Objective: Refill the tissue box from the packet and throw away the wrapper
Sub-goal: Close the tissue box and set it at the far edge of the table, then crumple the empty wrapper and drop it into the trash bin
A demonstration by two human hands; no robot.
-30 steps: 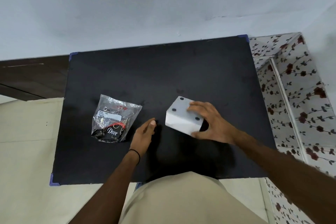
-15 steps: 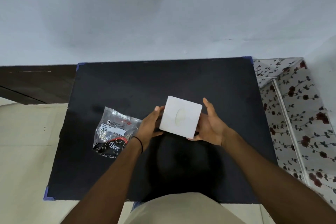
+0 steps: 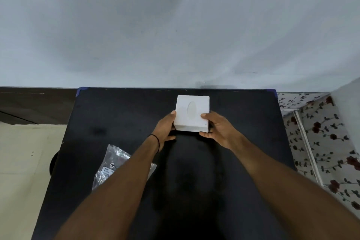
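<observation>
A white square tissue box [image 3: 191,112] with an oval slot on top is held over the far middle of the black table [image 3: 120,119]. My left hand [image 3: 165,128] grips its left side and my right hand [image 3: 218,128] grips its right side, thumbs on the top near corners. The clear plastic packet [image 3: 115,163] with a white label lies on the table at the near left, partly hidden under my left forearm.
A pale wall rises just behind the table's far edge. A dark wooden board runs along the floor at the left. Floral-patterned floor tiles [image 3: 321,142] and a white rail lie to the right. Beige floor [image 3: 25,154] is on the left.
The box was turned from its underside to slot side up, taken in both hands and carried away from me toward the table's far edge. The packet stayed where it lay.
</observation>
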